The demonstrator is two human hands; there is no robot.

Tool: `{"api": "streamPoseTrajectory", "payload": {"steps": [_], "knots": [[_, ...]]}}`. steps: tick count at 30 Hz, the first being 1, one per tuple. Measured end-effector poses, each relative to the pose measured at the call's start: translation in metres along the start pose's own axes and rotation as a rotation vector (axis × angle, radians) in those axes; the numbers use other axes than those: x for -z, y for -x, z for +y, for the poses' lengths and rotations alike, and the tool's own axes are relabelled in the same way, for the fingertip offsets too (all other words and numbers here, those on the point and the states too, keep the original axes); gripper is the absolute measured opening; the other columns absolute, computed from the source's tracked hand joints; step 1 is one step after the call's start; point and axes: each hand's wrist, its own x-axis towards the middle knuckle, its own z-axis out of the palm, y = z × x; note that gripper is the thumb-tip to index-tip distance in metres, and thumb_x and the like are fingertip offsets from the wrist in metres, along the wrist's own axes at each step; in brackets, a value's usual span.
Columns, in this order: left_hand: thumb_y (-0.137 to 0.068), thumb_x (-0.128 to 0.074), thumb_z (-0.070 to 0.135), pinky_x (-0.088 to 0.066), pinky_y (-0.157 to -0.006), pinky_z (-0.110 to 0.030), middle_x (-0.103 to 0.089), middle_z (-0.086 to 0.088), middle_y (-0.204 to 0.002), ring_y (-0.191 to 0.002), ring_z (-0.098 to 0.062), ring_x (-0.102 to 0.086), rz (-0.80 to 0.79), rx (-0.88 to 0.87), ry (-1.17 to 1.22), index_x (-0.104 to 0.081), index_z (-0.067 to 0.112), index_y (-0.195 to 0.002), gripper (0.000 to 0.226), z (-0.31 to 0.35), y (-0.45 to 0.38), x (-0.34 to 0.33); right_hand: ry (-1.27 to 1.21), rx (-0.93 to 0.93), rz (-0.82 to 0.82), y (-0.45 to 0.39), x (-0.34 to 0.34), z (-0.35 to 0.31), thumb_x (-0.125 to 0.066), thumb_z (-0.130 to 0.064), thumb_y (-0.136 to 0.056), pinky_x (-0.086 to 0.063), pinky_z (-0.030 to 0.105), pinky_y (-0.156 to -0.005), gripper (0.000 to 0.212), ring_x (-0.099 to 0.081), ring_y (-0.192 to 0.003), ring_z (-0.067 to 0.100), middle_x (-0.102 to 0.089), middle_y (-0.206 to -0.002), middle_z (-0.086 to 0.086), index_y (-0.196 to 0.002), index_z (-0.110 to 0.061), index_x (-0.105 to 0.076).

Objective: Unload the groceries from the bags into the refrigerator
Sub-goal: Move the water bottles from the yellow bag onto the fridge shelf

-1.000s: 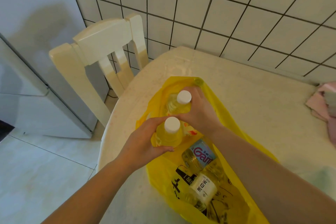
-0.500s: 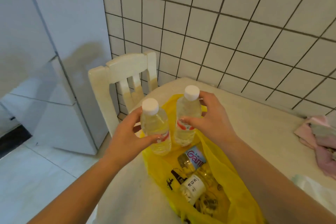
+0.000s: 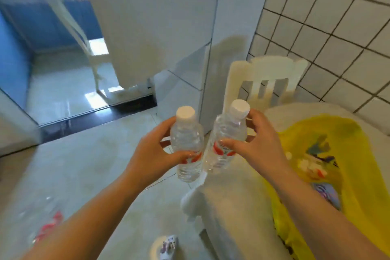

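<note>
The left hand grips one clear water bottle around its middle, and the right hand grips a second water bottle the same way; both bottles have white caps and red-and-white labels and stand nearly upright, just beside each other. The left hand's bottle is over the pale tiled floor. Under and to the right of the right hand lies the pale counter, carrying an open yellow bag with blurred groceries inside. Beyond the hands stands the white refrigerator, doors closed, with a cream chair just beyond the right hand, against the white tiled wall. Far left of the hands, a doorway opens onto a blue-walled room.
</note>
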Motion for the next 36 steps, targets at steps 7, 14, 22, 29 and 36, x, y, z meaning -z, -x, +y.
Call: {"api": "streamPoseTrajectory", "payload": {"steps": [7,14,22,29,36], "knots": [[-0.058,-0.071,0.045,-0.044,-0.073,-0.003,-0.052,0.025,-0.113,-0.098,0.004,-0.055,0.215,0.158,-0.011,-0.042,0.041,-0.122,0.071,-0.056,0.028,0.113,-0.021,0.089,-0.265,-0.026,-0.115,-0.057,-0.082,-0.023,-0.068,-0.043,0.011,-0.076,0.065,-0.051,-0.100,0.001,-0.050,-0.117,-0.012,-0.115,-0.041,-0.040],[-0.058,-0.076,0.042,-0.047,-0.093,-0.026,-0.057,0.010,-0.126,-0.113,-0.008,-0.055,0.298,0.213,-0.024,-0.045,0.030,-0.133,0.082,-0.126,0.028,0.266,-0.026,0.159,-0.346,-0.061,-0.264,-0.132,-0.081,-0.025,-0.069,-0.043,0.007,-0.070,0.064,-0.047,-0.092,-0.010,-0.041,-0.103,-0.028,-0.116,-0.038,-0.040],[-0.059,-0.079,0.036,-0.051,-0.092,-0.033,-0.058,0.010,-0.125,-0.111,-0.011,-0.058,0.364,0.206,-0.019,-0.045,0.034,-0.131,0.080,-0.185,-0.020,0.423,-0.152,0.151,-0.308,-0.115,-0.401,-0.206,-0.080,-0.021,-0.069,-0.042,0.000,-0.064,0.063,-0.048,-0.088,-0.022,-0.042,-0.102,-0.032,-0.114,-0.042,-0.040],[-0.059,-0.081,0.033,-0.052,-0.082,-0.019,-0.059,0.015,-0.119,-0.105,-0.005,-0.059,0.387,0.150,-0.001,-0.047,0.035,-0.129,0.077,-0.219,-0.101,0.499,-0.148,0.180,-0.258,-0.200,-0.471,-0.237,-0.078,-0.019,-0.071,-0.044,0.002,-0.063,0.063,-0.049,-0.086,-0.019,-0.042,-0.099,-0.033,-0.116,-0.041,-0.041],[-0.062,-0.080,0.034,-0.049,-0.086,-0.020,-0.056,0.013,-0.126,-0.110,-0.009,-0.058,0.379,0.094,-0.033,-0.042,0.040,-0.125,0.073,-0.255,-0.235,0.539,-0.176,0.195,-0.137,-0.334,-0.537,-0.238,-0.079,-0.026,-0.070,-0.049,0.034,-0.092,0.068,-0.052,-0.110,0.013,-0.051,-0.124,-0.006,-0.126,-0.034,-0.042]]}}
